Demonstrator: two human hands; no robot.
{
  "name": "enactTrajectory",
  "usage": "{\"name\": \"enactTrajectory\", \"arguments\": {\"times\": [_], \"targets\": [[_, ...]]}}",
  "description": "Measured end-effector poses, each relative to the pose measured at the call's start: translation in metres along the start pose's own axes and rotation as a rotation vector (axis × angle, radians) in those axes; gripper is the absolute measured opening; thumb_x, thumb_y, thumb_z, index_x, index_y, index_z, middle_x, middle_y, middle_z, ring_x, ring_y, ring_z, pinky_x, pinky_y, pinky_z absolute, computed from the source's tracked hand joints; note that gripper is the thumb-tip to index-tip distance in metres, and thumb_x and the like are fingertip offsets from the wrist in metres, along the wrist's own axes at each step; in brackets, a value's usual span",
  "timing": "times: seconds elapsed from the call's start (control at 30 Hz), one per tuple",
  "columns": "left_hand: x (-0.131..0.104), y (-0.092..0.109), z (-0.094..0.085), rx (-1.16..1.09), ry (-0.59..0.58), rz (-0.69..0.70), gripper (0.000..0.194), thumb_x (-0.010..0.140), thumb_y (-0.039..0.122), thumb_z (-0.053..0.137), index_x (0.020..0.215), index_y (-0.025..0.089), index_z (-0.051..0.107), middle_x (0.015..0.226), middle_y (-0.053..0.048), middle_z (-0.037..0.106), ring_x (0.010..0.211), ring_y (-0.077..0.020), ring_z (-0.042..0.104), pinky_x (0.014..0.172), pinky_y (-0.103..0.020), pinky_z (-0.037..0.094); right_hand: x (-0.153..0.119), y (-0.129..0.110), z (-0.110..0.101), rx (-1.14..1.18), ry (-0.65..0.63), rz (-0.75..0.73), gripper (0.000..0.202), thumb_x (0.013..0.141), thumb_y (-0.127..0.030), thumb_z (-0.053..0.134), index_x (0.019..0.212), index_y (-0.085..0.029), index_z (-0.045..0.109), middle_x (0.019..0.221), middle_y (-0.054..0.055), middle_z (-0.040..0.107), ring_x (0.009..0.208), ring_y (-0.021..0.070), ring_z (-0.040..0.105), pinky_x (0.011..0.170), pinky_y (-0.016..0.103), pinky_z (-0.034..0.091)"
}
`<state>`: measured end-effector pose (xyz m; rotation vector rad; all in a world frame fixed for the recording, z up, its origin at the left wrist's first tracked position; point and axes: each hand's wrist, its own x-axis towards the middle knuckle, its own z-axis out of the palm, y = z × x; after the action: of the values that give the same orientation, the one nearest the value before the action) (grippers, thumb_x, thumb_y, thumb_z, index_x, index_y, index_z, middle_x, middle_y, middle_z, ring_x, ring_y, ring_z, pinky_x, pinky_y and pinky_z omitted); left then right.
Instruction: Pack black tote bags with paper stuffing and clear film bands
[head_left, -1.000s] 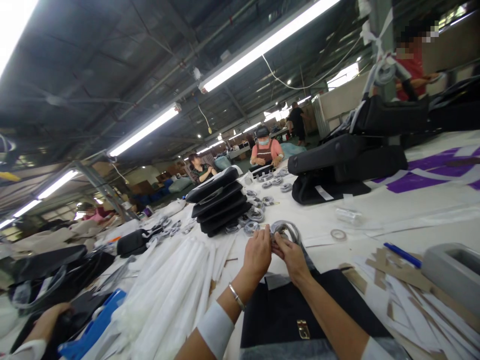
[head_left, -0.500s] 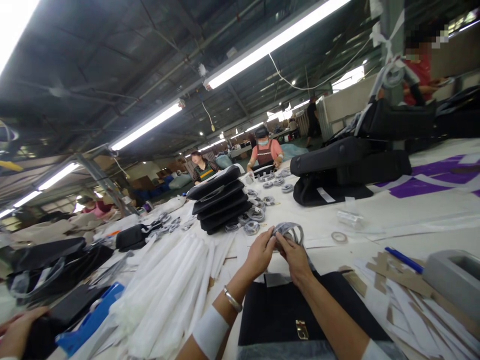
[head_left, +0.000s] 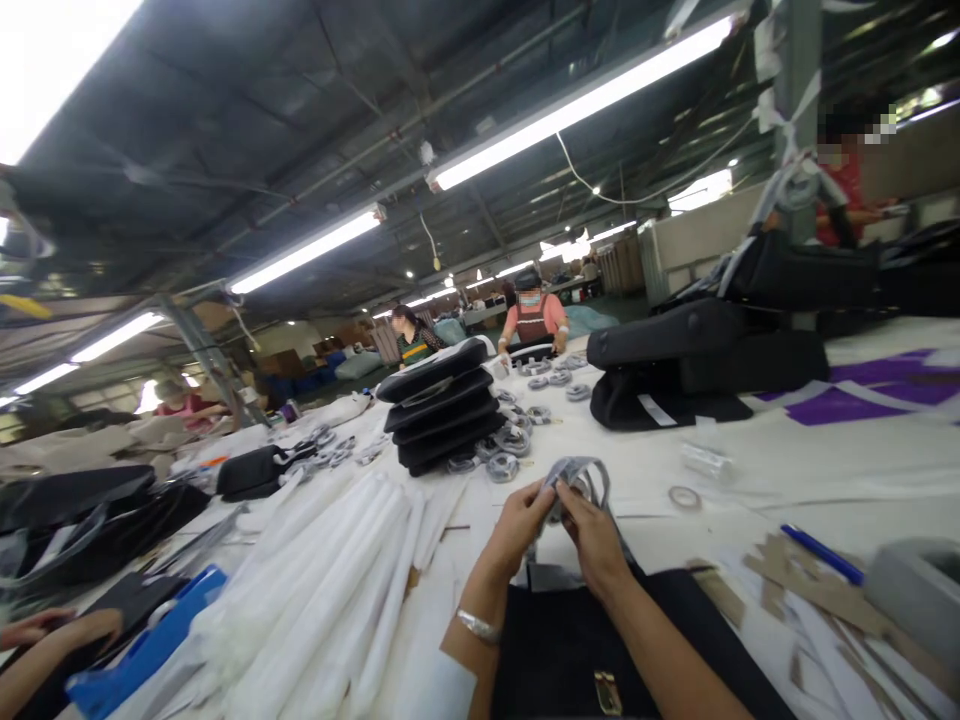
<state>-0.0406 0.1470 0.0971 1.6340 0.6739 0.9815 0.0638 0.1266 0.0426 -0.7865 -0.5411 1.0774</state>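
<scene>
A black bag (head_left: 555, 640) with a gold clasp (head_left: 607, 692) lies flat on the table right before me. Above its far edge, a looped strap (head_left: 598, 478) stands up, wrapped in clear or greyish film. My left hand (head_left: 516, 528) pinches the strap from the left, a bracelet on its wrist. From the right, my right hand (head_left: 596, 540) grips the same strap, thumb and fingers pressed together close to the left fingertips. The exact spot between the fingertips is partly hidden. A pale flap shows under the hands at the bag's top edge.
White foam sheets or rolls (head_left: 315, 590) are heaped left. Stacked black bags (head_left: 442, 420) and coiled wrapped straps (head_left: 502, 465) stand beyond. A tape roll (head_left: 684, 498), blue pen (head_left: 821, 553), and grey tape dispenser (head_left: 919, 595) lie right. A co-worker's hand (head_left: 82, 632) is at lower left.
The camera view has tilted slightly, so the scene sits a bit lower. Both my hands stay on the strap, with their fingertips closer together. The co-worker's hands at lower left have shifted.
</scene>
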Motion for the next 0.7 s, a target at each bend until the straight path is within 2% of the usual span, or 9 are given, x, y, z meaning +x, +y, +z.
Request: {"name": "enactTrajectory", "arguments": {"times": [0.07, 0.13, 0.23, 0.33, 0.43, 0.57, 0.63, 0.7], "targets": [[0.001, -0.012, 0.007, -0.026, 0.110, 0.001, 0.047, 0.077, 0.050, 0.072, 0.108, 0.016, 0.074, 0.110, -0.009, 0.073, 0.110, -0.0275, 0.063, 0.106, -0.043, 0.042, -0.003, -0.003, 0.002, 0.007, 0.018, -0.012, 0.043, 0.066, -0.052, 0.080, 0.095, -0.020, 0.078, 0.102, 0.007, 0.074, 0.103, 0.0253, 0.063, 0.079, 0.031, 0.051], [0.003, -0.025, 0.010, -0.073, 0.161, -0.033, 0.047, 0.074, 0.050, 0.075, 0.105, 0.016, 0.074, 0.111, -0.009, 0.073, 0.110, -0.0267, 0.062, 0.105, -0.041, 0.042, -0.003, -0.002, 0.002, -0.014, 0.041, -0.033, 0.043, 0.065, -0.053, 0.079, 0.092, -0.019, 0.078, 0.096, 0.006, 0.074, 0.095, 0.0229, 0.065, 0.077, 0.030, 0.051], [0.006, -0.045, 0.005, -0.165, 0.188, -0.105, 0.049, 0.070, 0.051, 0.077, 0.102, 0.015, 0.074, 0.104, -0.009, 0.074, 0.101, -0.0243, 0.065, 0.097, -0.038, 0.046, 0.001, 0.005, 0.001, -0.078, 0.062, -0.055, 0.039, 0.065, -0.052, 0.079, 0.083, -0.017, 0.078, 0.085, 0.005, 0.073, 0.084, 0.0202, 0.064, 0.074, 0.029, 0.050], [0.006, -0.057, -0.006, -0.260, 0.224, -0.153, 0.052, 0.064, 0.050, 0.082, 0.100, 0.014, 0.074, 0.097, -0.009, 0.075, 0.090, -0.0212, 0.067, 0.089, -0.034, 0.049, 0.003, 0.012, -0.001, -0.123, 0.071, -0.068, 0.039, 0.063, -0.051, 0.080, 0.082, -0.017, 0.077, 0.081, 0.004, 0.072, 0.079, 0.0192, 0.064, 0.073, 0.031, 0.052], [0.005, -0.061, -0.011, -0.331, 0.256, -0.155, 0.054, 0.060, 0.049, 0.084, 0.100, 0.014, 0.074, 0.099, -0.009, 0.075, 0.087, -0.0192, 0.067, 0.086, -0.032, 0.050, 0.004, 0.015, -0.004, -0.157, 0.090, -0.104, 0.044, 0.066, -0.054, 0.076, 0.090, -0.017, 0.076, 0.084, 0.004, 0.072, 0.078, 0.0189, 0.065, 0.074, 0.032, 0.055], [0.004, -0.060, -0.009, -0.376, 0.267, -0.146, 0.056, 0.055, 0.049, 0.087, 0.097, 0.013, 0.075, 0.095, -0.009, 0.075, 0.084, -0.0192, 0.068, 0.083, -0.032, 0.051, 0.004, 0.006, -0.003, -0.302, 0.100, -0.124, 0.044, 0.078, -0.056, 0.066, 0.095, -0.016, 0.074, 0.080, 0.005, 0.071, 0.075, 0.0166, 0.065, 0.076, 0.032, 0.056], [0.005, -0.061, -0.008, -0.383, 0.280, -0.144, 0.056, 0.053, 0.049, 0.088, 0.095, 0.013, 0.075, 0.094, -0.009, 0.076, 0.084, -0.0191, 0.067, 0.083, -0.032, 0.051, 0.005, -0.005, -0.002, -0.428, 0.047, -0.083, 0.042, 0.079, -0.054, 0.066, 0.091, -0.016, 0.074, 0.076, 0.005, 0.070, 0.071, 0.0161, 0.065, 0.074, 0.032, 0.057], [0.005, -0.063, -0.009, -0.384, 0.294, -0.141, 0.055, 0.054, 0.049, 0.087, 0.096, 0.014, 0.076, 0.096, -0.008, 0.076, 0.086, -0.0188, 0.067, 0.085, -0.031, 0.051, 0.005, -0.025, -0.005, -0.588, -0.050, -0.010, 0.037, 0.072, -0.051, 0.074, 0.084, -0.016, 0.075, 0.071, 0.004, 0.070, 0.067, 0.0174, 0.066, 0.069, 0.032, 0.057]]}}
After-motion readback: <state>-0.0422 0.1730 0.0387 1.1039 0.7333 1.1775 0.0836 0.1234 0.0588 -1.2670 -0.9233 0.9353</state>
